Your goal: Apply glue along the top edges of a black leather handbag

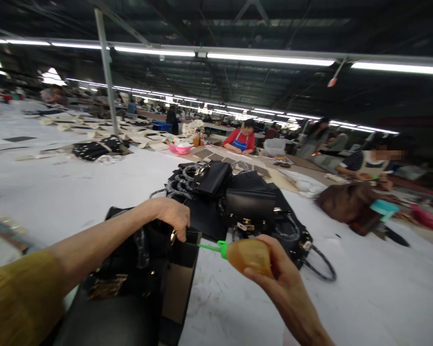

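Observation:
A black handbag with gold-coloured fittings lies close in front of me, its open side showing a brown lining. My left hand is closed on the far edge of this bag, with the fingertips partly hidden behind it. In my right hand is a soft squeeze bottle of amber liquid, held tilted on its side. Its green nozzle points left, and the tip reaches the bag's edge just below my left fingers.
More black handbags with wrapped handles are piled beyond my hands on the white table. A brown bag lies at the right. Farther back are a pink basin and a person in red sleeves; another person sits at the right.

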Motion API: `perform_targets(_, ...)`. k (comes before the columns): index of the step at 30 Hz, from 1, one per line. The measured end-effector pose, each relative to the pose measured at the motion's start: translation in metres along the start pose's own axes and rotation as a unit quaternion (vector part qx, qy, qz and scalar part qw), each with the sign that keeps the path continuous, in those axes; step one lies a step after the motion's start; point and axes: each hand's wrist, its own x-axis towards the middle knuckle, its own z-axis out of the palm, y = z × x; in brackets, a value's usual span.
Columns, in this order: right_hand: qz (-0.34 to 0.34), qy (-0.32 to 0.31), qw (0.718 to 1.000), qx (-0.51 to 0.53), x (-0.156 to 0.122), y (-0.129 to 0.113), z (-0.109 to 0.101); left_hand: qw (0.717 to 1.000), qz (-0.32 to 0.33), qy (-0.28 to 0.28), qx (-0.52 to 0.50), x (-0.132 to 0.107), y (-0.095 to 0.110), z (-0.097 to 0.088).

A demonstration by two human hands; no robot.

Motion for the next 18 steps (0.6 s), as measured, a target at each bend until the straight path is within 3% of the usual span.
perform_targets(3, -0.009, 0.0, 0.996, 0.083, 0.003, 0.0, 0.0, 0.999, -0.049, -0.007, -0.003, -0.002, 0.01, -0.011)
perform_targets(7, -0.009, 0.021, 0.99, 0.141, 0.013, 0.003, -0.001, 0.987, -0.151, 0.023, -0.044, 0.002, 0.018, -0.022)
perform_targets(12, -0.003, 0.025, 0.984, 0.178, 0.019, 0.01, -0.002, 0.984, -0.152, 0.047, -0.084, 0.012, 0.017, -0.017)
perform_targets(18, -0.002, 0.025, 0.978, 0.207, 0.022, 0.025, 0.003, 0.984, -0.152, 0.081, -0.039, 0.023, 0.004, -0.001)
